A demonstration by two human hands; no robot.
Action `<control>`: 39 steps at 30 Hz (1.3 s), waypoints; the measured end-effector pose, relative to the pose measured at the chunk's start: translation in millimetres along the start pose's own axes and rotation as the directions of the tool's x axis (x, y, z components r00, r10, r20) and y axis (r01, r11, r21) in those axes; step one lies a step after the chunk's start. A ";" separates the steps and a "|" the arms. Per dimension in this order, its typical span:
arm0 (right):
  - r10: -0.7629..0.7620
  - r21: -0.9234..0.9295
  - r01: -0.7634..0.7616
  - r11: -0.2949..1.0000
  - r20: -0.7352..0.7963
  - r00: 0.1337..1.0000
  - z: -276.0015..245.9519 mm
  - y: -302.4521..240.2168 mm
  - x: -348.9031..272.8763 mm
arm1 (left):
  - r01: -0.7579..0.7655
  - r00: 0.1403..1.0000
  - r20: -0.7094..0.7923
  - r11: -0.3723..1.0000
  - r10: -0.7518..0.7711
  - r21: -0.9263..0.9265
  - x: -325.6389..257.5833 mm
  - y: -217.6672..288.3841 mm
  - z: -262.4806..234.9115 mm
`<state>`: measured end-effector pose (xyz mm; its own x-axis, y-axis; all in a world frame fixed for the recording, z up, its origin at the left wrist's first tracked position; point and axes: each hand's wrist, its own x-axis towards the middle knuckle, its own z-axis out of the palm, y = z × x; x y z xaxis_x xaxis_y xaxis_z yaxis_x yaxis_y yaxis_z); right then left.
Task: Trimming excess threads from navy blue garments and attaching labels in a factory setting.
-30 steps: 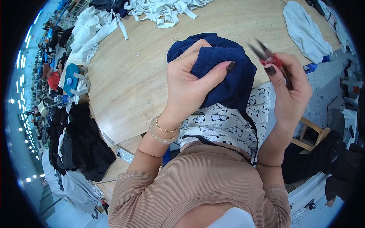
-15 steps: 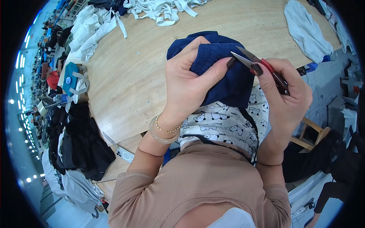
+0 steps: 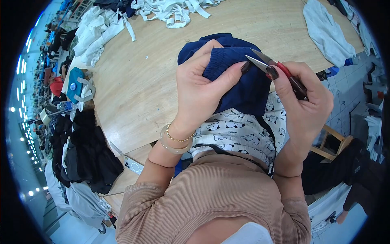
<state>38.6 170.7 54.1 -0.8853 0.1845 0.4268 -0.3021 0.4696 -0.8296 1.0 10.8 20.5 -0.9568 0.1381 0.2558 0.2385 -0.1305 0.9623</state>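
Wide and pale, the round wooden worktable (image 3: 142,77) fills the upper part of my view, with a workshop floor and rows of ceiling lights curving away at the left rim. At the centre, my left hand (image 3: 199,91) is closed around a bunched navy-blue knitted garment (image 3: 243,81), thumb pressed across its ribbed edge and fingers wrapped behind the fold, so the grip is tight on the cloth. My right hand (image 3: 302,107) is clamped on a pair of small thread snips with a red handle and steel blades (image 3: 272,65), held between thumb and forefinger; the blade tips stand slightly apart and touch the ribbed edge just beside my left thumbnail. The navy garment is raised above the near rim of the table, in front of my chest, and its lower part hangs down against a white fabric printed with small black-and-white bears (image 3: 235,130) on my lap. A clear bangle and a thin gold chain (image 3: 174,140) sit on my left wrist. Farther out, white cloth strips (image 3: 174,10) lie heaped at the table's far edge, a grey garment (image 3: 327,32) lies at its right, and dark clothes (image 3: 87,158) pile up to my left.
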 end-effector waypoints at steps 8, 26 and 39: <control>-0.007 0.014 0.006 1.000 0.016 1.000 0.1 0.6 1.0 | 0.016 1.000 0.005 1.000 -0.016 -0.005 -0.2 1.6 -0.4; 0.161 0.429 -0.214 0.878 0.156 0.975 12.9 28.1 2.8 | 0.095 0.995 0.049 0.979 -0.087 -0.183 0.8 0.6 -3.1; 0.220 0.635 -0.291 0.715 0.190 0.957 20.3 31.0 7.1 | -0.058 0.995 0.083 0.997 0.063 -0.054 10.5 -1.1 -9.0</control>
<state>15.8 169.0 24.1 -0.9807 0.1158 0.1576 -0.1835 -0.2663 -0.9462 -10.9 3.6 21.3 -0.9229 0.2107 0.3223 0.2845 -0.1909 0.9395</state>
